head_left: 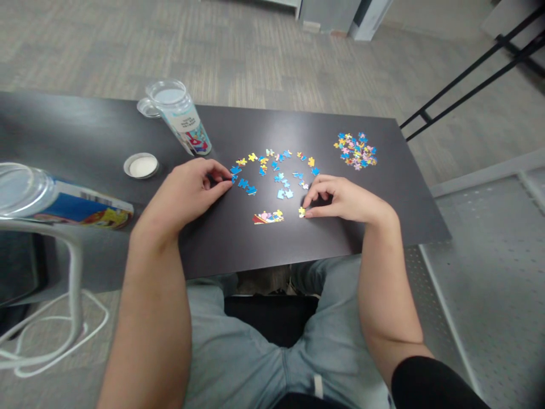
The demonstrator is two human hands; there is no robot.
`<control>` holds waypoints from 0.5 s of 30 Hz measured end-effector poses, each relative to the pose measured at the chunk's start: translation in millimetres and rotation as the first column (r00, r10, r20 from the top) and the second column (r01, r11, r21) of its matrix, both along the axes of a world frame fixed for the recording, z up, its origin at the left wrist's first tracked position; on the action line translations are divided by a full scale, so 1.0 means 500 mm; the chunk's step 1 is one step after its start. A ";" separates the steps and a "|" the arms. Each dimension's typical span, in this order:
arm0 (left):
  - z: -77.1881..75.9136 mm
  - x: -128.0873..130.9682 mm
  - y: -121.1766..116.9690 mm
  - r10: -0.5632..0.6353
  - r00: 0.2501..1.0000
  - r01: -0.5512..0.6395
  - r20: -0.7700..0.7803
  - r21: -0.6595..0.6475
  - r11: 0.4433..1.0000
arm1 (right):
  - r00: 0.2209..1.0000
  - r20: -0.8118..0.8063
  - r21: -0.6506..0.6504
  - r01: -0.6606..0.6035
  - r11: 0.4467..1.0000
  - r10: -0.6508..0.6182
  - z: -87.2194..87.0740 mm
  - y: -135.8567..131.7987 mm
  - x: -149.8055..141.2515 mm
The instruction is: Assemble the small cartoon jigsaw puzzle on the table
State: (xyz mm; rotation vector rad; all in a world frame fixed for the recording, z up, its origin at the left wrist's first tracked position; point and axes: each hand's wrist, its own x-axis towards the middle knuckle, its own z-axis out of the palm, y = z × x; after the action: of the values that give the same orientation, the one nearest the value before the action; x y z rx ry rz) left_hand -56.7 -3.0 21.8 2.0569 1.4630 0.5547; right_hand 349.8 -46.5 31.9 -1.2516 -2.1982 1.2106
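Small jigsaw pieces, mostly blue and yellow [279, 170], lie spread on the dark table [85, 142] between my hands. My left hand [189, 190] rests on the table with fingers curled, its fingertips touching a blue piece [235, 170]. My right hand [340, 199] is curled too, pinching a small yellow piece [302, 212] against the tabletop. A short joined strip of pieces [268, 217] lies near the front edge between both hands. A separate heap of mixed coloured pieces [356, 150] sits at the far right of the table.
A clear plastic tube with a printed label [181, 116] stands at the back, its lid [147, 108] beside it. A white round cap [141, 166] lies left of my left hand. Another clear tube [55, 199] lies on its side at far left. White cable [51, 341] on the floor.
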 end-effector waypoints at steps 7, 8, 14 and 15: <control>0.001 0.003 0.002 0.026 1.000 -0.026 0.003 -0.012 1.000 | 0.985 -0.011 0.131 0.171 0.977 -0.171 0.004 0.027 0.015; 0.001 0.004 0.003 0.023 1.000 -0.023 -0.002 -0.011 1.000 | 0.979 0.000 0.164 0.199 0.966 -0.202 0.007 0.031 0.018; 0.004 0.001 0.003 -0.021 1.000 0.021 0.003 -0.019 1.000 | 0.952 0.060 0.344 0.261 0.902 -0.299 0.034 0.053 0.003; 0.003 0.000 0.002 -0.029 1.000 0.029 0.006 -0.017 0.999 | 0.957 0.057 0.360 0.247 0.900 -0.286 0.034 0.057 -0.003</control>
State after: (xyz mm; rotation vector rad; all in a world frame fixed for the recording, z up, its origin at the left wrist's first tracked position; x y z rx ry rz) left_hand -56.8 -1.9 23.5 2.0580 1.4277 0.5347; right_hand 348.4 -18.0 49.2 -1.4301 -2.1055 0.6243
